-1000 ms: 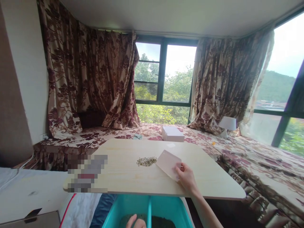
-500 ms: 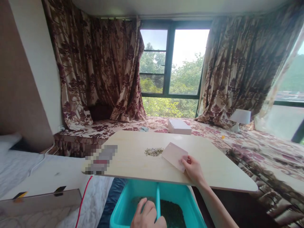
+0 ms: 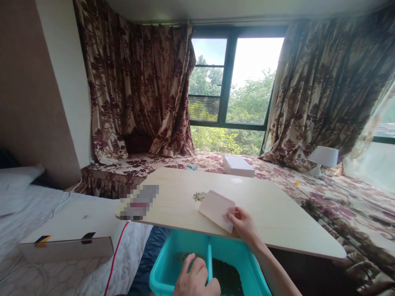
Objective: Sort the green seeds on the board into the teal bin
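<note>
My right hand (image 3: 242, 224) pinches a thin, pale, flat scraper (image 3: 217, 209) by its right corner. The scraper lies slanted on the light wooden tabletop (image 3: 277, 218). Its far left edge meets a small scatter of green-brown grains (image 3: 199, 196) and covers part of it. Below the table's near edge, my left hand (image 3: 197, 277) hovers over a teal two-part bin (image 3: 160, 263), near the divider, fingers bent and apart with nothing visible in them. Dark green-brown grains (image 3: 226, 275) fill the bottom of the right compartment. A few grains show in the left one, partly hidden by my left hand.
A blurred-out flat object (image 3: 140, 201) lies at the table's left end, with a red cable (image 3: 115, 257) hanging nearby. A white box (image 3: 70, 234) rests on the bed at left. Behind the table, another white box (image 3: 238, 166) and a lamp (image 3: 322, 158) stand on the window seat.
My right hand has drawn the scraper left and toward the table's near edge, and less of the grain pile shows. My left hand stays over the bin. The view has shifted slightly left.
</note>
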Demonstrator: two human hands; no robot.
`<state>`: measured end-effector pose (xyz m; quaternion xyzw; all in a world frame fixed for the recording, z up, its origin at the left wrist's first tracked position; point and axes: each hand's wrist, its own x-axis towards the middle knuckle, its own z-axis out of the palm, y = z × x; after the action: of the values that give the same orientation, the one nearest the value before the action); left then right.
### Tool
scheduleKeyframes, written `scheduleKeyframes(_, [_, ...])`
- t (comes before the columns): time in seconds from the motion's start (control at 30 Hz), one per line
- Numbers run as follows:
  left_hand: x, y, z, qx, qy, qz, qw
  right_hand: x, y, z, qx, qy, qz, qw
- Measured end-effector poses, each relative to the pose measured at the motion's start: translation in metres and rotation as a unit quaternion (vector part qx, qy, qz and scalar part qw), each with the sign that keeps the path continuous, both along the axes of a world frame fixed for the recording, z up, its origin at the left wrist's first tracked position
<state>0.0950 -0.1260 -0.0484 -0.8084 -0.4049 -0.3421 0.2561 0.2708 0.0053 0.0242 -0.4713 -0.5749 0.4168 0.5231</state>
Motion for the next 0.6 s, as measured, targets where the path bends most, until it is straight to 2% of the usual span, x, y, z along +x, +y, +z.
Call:
scheduleKeyframes(0.17, [0.005,0.000,-0.003,-0.004,-0.050,0.006,0.999,-0.008,-0.020,0.002,-0.021,0.008,0.061,0.998])
scheduleKeyframes(0.3, [0.000,-0.004,0.002,-0.036,-0.014,0.000,0.999,-0.010,-0.037,0.009,-0.010,-0.027,0.129,0.991])
scheduleKeyframes(0.37, [-0.005,-0.005,0.006,-0.040,0.003,-0.004,0.999,-0.004,-0.037,0.014,0.000,-0.033,0.137,0.990])
scheduleKeyframes(0.43, [-0.009,-0.006,0.010,-0.036,0.004,-0.006,0.999,0.007,-0.031,0.019,0.010,-0.017,0.100,0.995])
scheduleKeyframes(0.6, [-0.018,-0.008,0.012,-0.042,-0.014,0.016,0.999,0.038,0.004,0.025,0.026,0.023,-0.055,0.998])
